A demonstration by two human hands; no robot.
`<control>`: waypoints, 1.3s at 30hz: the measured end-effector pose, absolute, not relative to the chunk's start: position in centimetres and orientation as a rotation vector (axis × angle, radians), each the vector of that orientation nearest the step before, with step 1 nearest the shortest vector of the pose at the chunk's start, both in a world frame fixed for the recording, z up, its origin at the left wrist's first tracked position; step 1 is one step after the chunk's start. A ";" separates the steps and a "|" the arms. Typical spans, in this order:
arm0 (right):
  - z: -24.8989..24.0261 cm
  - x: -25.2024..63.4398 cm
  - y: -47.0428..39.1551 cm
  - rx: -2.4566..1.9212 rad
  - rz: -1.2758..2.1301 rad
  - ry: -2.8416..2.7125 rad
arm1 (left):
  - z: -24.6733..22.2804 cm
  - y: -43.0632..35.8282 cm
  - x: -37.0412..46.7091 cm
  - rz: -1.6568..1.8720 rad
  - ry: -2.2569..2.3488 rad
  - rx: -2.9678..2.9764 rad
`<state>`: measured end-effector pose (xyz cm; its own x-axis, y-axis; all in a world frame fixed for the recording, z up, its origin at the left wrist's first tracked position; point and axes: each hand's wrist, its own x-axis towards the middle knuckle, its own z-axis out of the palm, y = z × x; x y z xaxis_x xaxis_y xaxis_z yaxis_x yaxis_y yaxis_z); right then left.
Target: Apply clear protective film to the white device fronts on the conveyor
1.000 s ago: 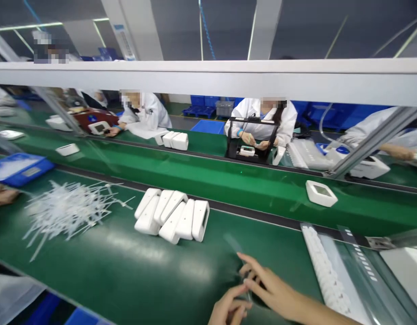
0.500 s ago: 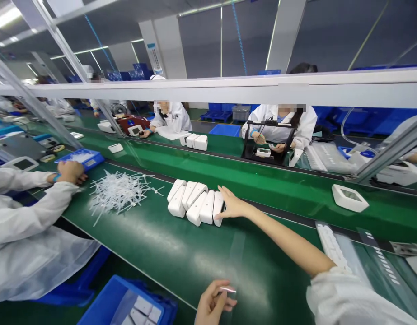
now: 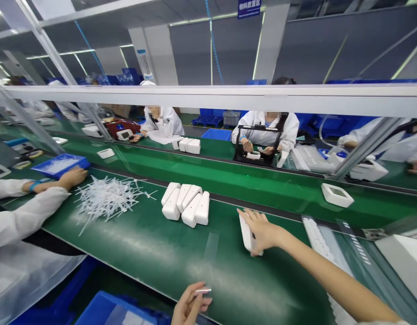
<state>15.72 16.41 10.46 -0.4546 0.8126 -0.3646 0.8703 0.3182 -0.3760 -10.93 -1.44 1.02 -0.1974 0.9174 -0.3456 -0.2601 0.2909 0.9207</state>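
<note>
My right hand (image 3: 267,232) is wrapped over a white plastic device (image 3: 246,234), fingers along its top and thumb low on the near side. Its dark face is mostly hidden by the palm. To the left, several similar white devices (image 3: 186,203) stand packed side by side on the green work surface (image 3: 154,253). Close to the front edge, my left hand (image 3: 191,304) pinches a small shiny strip (image 3: 203,291) between thumb and fingers. Its exact kind is too small to make out.
A heap of white plastic strips (image 3: 108,198) lies left, beside a co-worker's hand (image 3: 72,177) and a blue tray (image 3: 61,166). A white device with a screen (image 3: 337,195) lies on the green belt (image 3: 222,174). Plastic sheets (image 3: 344,253) lie right; a blue bin (image 3: 100,309) stands below.
My right hand has taken the rightmost white device from the row and carried it right, towards me. My left hand still pinches the shiny strip. The view has turned somewhat right.
</note>
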 end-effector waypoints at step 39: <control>-1.4 20.5 6.0 3.436 -1.799 1.957 | 1.0 10.9 5.5 0.847 0.693 1.314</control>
